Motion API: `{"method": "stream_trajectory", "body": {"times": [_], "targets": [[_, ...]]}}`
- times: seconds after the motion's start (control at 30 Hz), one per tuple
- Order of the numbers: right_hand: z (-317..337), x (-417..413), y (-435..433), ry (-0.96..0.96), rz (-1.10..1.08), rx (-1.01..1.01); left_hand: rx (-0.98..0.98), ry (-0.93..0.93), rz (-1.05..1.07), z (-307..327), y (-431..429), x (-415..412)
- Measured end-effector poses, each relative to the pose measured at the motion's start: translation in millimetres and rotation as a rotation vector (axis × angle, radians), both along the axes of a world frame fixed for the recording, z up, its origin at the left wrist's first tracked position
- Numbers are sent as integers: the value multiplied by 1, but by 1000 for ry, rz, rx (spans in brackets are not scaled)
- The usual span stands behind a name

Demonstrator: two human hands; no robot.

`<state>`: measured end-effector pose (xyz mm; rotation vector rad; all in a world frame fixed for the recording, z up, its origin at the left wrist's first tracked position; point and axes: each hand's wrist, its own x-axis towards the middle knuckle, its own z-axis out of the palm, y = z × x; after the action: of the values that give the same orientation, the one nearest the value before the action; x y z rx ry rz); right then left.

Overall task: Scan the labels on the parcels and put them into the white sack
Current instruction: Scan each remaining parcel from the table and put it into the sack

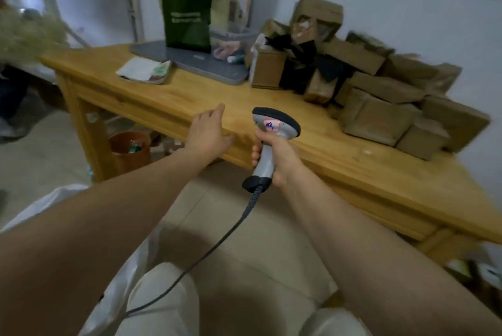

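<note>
Left grip point(209, 132) is open with fingers straight, at the front edge of the bench point(190, 94). Can't tell if it touches the wood. Right grip point(275, 157) is wrapped round the handle of the barcode scanner point(274, 123), head up, aimed across the bench.

Parcels point(380, 107) are brown boxes piled at the far right end against the wall, with some black poly-wrapped ones point(307, 66) mixed in. They're well apart from both grips. White sack point(62, 195) is on the floor at my lower left, mostly hidden behind the left forearm.

Risks as I see them:
- Pile is loosely stacked, so pulling a lower box likely tips the upper ones off the bench's end.
- Scanner cable point(217, 240) trails down across my lap toward the sack. It could snag on a knee or the sack during a reach or a drop.
- I can't see the sack mouth, so a blind drop may miss.
- No parcel label faces me. Each box needs turning, so a mis-scan is possible.

Writing:
- Red-bordered sticker on the scanner head has purple handwriting, roughly "110" plus one unclear character.
- Green paper bag point(187, 20) at the back edge has pale print, too blurred to read.
- Nothing else is legible.
</note>
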<state>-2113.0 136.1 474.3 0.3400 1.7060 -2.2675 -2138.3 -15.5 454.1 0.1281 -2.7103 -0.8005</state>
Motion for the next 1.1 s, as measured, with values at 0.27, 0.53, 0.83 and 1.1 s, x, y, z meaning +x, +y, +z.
{"method": "stream_trajectory", "body": {"times": [0.27, 0.53, 0.83, 1.1], "targets": [[35, -16, 168, 81, -337, -75, -98, 23, -395, 51, 159, -59], [41, -40, 266, 112, -554, -117, -246, 126, -537, 79, 292, -122], [28, -67, 308, 181, -622, -64, -527, 113, -515, 72, 341, -173], [17, -67, 313, 154, -620, -86, -482, 162, -531, 68, 346, -174]]}}
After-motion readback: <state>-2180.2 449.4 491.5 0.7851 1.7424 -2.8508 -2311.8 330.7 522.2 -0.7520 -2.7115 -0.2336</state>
